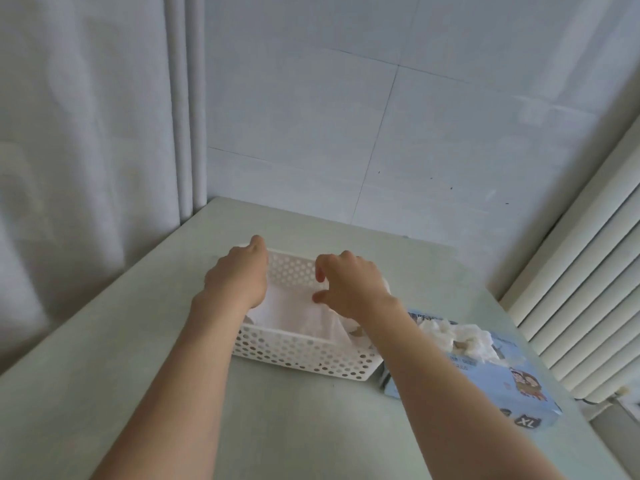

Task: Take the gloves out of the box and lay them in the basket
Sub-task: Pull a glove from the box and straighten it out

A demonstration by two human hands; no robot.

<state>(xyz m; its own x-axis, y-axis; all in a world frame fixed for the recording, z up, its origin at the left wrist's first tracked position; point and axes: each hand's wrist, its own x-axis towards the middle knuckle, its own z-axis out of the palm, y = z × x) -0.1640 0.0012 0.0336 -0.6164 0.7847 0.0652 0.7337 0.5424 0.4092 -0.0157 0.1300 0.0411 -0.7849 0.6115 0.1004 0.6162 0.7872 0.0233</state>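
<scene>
Head view: both hands over the one white basket point(304, 355), mid-desk toward the far edge. Left hand point(239, 275) is at the far-left rim, fingers hidden, can't tell its grip. Right hand point(349, 285) pinches a thin white glove point(294, 313) lying inside. Tip: spread it flat before release, keep the sheet inside the rim. One blue box point(491, 368) sits just right of the basket, a wad of gloves point(450, 334) bulging from its opening; count unreadable.
</scene>
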